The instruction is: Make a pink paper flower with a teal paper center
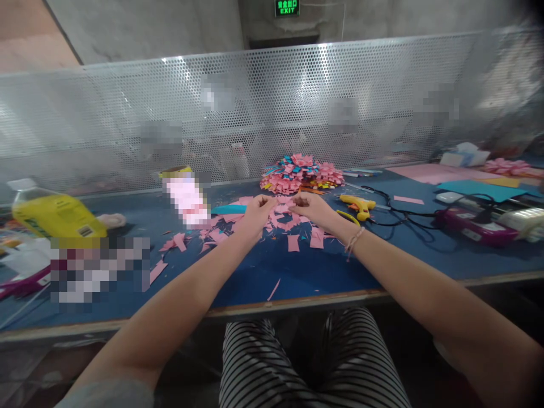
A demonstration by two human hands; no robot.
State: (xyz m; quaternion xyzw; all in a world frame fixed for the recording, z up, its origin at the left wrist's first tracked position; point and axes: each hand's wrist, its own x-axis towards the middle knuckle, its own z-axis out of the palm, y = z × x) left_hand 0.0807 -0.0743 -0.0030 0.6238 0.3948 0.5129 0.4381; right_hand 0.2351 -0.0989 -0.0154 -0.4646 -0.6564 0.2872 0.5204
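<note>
Striped trousers (314, 362) cover our knees, nearest the camera, below the edge of a blue-topped counter (297, 283). On it lies a yellow glue gun (360, 207), our landmark. Just left of the glue gun, our right hand (315, 207), with a thin bracelet (354, 241) at the wrist, faces our left hand (258, 212), which is farther left. On both hands the fingers are drawn narrow, their tips pinching a small piece of pink paper (284, 200) stretched between them; its exact shape is too blurred to tell. Left of the glue gun, loose pink scraps (293, 243) spread beneath and around our hands. Behind the glue gun and to its left, we see a heap of fringed pink and blue paper (293, 173). Well left of it stands a bottle with a yellow label (59, 218). Right of the glue gun, we see a purple device (476, 226) and a flat blue sheet (480, 190). Behind everything on the counter rises a perforated metal screen (276, 96).
</note>
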